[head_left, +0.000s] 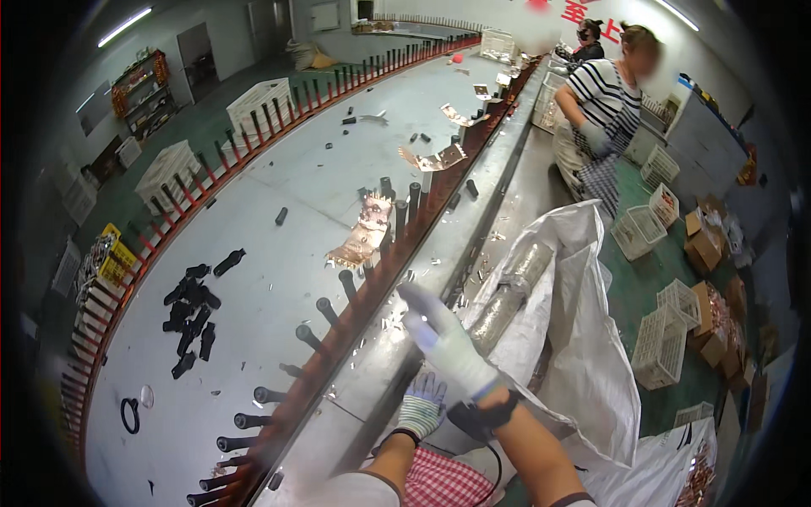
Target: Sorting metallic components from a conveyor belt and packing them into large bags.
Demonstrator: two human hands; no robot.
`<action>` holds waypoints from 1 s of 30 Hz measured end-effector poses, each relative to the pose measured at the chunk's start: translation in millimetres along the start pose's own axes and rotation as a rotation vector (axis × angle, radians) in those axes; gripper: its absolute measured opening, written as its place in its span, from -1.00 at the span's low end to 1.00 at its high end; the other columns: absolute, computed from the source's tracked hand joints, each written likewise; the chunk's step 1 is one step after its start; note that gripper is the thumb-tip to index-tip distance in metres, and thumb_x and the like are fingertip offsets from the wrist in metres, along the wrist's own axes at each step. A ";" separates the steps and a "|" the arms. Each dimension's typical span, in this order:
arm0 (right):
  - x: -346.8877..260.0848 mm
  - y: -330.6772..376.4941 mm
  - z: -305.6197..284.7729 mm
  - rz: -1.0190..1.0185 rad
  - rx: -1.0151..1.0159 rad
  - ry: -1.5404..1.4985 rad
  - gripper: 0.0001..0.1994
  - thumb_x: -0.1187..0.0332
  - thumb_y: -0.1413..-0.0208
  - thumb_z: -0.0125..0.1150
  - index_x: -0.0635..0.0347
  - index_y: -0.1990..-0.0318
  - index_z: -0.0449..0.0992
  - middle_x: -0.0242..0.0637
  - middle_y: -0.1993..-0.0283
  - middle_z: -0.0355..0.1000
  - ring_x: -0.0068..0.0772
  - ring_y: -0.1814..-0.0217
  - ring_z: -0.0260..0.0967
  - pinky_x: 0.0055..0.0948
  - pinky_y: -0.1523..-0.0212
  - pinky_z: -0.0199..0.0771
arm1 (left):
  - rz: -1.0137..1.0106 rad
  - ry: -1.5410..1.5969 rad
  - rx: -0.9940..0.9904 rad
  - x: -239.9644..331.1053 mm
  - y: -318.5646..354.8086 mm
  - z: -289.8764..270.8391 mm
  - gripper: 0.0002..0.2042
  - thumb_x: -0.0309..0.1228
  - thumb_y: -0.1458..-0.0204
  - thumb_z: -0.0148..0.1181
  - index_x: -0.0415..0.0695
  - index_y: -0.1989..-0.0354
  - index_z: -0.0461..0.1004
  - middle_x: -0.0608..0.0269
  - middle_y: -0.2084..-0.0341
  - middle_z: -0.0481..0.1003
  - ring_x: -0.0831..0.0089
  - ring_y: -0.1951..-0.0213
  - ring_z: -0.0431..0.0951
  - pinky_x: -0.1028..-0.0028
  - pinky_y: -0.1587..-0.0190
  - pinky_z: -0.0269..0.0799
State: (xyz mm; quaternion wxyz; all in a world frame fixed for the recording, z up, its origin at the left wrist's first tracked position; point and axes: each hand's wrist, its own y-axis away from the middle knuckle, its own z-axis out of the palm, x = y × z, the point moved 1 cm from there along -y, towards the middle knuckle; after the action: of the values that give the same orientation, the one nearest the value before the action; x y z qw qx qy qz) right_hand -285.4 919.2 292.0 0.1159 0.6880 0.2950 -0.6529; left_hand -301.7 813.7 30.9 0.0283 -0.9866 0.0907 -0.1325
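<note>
Head cam: my right hand (452, 346) reaches over the metal ledge with fingers stretched out, too blurry to tell if they're pinching anything. Nearest are shiny scraps (393, 323) strewn on that ledge. Left hand (422, 406) is just below, fingers loosely spread, nothing visible in it. Big white sack (596, 355) on the right lies open with a cloudy wrapped bundle (511, 300) in it. Past that, a cardboard box (703, 302) is heaped with coppery bits, and a small white crate (665, 203) has reddish pieces in it
</note>
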 end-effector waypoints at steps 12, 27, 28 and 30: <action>-3.3 -50.3 97.1 -0.152 -0.024 -0.434 -0.57 0.40 -0.09 0.08 0.33 -0.12 0.24 -0.26 0.00 0.36 -0.47 -0.01 0.31 -0.47 -0.03 0.33 | -0.200 0.561 -0.124 2.1 0.3 -46.5 -0.56 -0.15 0.09 -0.02 -0.11 0.04 0.35 -0.10 0.04 0.36 0.06 -0.06 0.32 0.13 -0.13 0.17; 66.2 -106.2 55.3 -0.047 0.296 -0.389 -0.74 0.26 -0.19 -0.12 0.22 0.13 0.39 -0.29 0.26 0.44 -0.41 0.28 0.45 -0.46 0.25 0.52 | -0.047 0.143 -0.145 -6.7 0.7 34.8 -0.51 -0.10 -0.07 -0.29 -0.11 -0.03 0.39 0.00 0.17 0.51 0.05 -0.06 0.37 0.11 -0.18 0.10; 76.2 -120.3 58.1 0.225 0.237 -1.019 -0.58 -0.01 -0.20 -0.18 0.14 0.08 0.39 -0.29 0.25 0.46 -0.29 0.30 0.47 -0.39 0.29 0.55 | -0.031 0.070 -0.067 -6.4 0.7 39.2 -0.54 -0.13 -0.05 -0.20 -0.05 -0.07 0.35 0.04 0.07 0.45 0.08 -0.08 0.34 0.04 -0.17 0.07; 72.6 -109.4 62.0 0.246 0.233 -1.013 -0.54 -0.06 -0.18 -0.18 0.12 0.06 0.39 -0.29 0.21 0.45 -0.30 0.29 0.47 -0.37 0.27 0.55 | -0.048 -0.011 -0.001 -15.0 10.8 39.9 -0.55 -0.15 -0.03 -0.11 0.02 -0.11 0.32 0.08 -0.02 0.38 0.11 -0.10 0.32 -0.03 -0.16 0.04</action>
State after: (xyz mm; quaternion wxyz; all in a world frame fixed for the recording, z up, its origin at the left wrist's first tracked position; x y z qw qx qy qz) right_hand -399.7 991.3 239.0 0.2423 0.3243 0.0447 -0.9133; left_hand -307.1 807.1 -12.3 0.0253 -0.9892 0.0670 -0.1279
